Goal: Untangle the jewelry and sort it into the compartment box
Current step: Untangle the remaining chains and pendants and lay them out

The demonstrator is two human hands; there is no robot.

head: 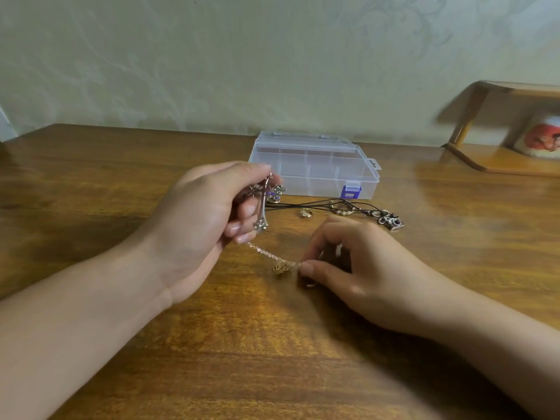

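Head view: gold chain point(266, 253) stretched between both hands.

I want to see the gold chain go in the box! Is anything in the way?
Yes. The box has its lid shut, and black cords with a ring lie on the table between the gold chain and it.

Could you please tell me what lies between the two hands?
In the head view, a thin gold chain stretches from the left hand to the right hand, above the wooden table.
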